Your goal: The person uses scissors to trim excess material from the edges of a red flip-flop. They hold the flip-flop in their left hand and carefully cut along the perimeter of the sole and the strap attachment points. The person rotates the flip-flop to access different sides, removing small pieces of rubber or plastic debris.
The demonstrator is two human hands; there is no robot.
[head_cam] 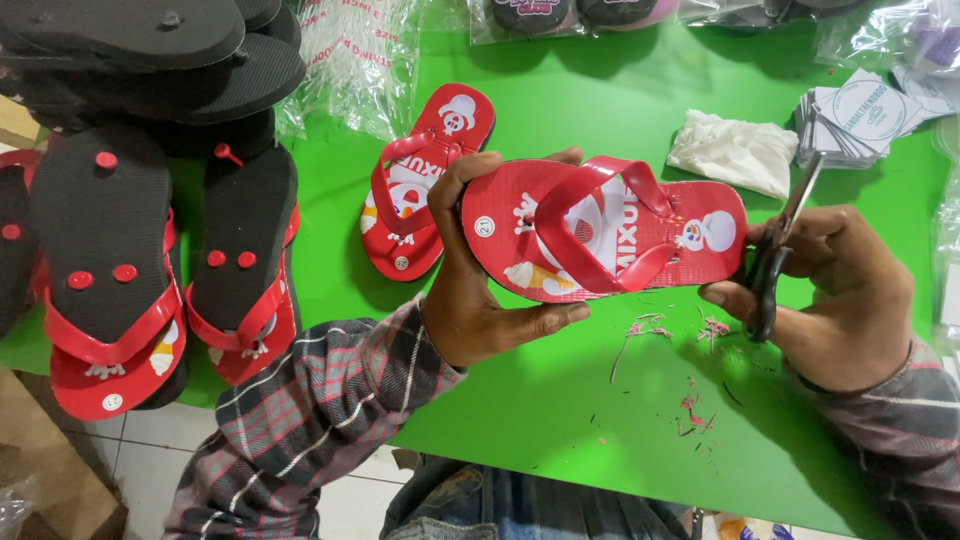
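Red flip-flop sits mid-air over the green desk, left hand with fingers clamped round its heel end, right hand at 3 o'clock gripping scissors at the toe edge. Red shavings below suggest trimming's well underway; its mate lies at 10 o'clock, with stacked pairs at 9, looks like plenty left.

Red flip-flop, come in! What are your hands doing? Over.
Left hand grips red flip-flop above green table. Right hand holds scissors at its end. Trimmings below; nothing blocking.
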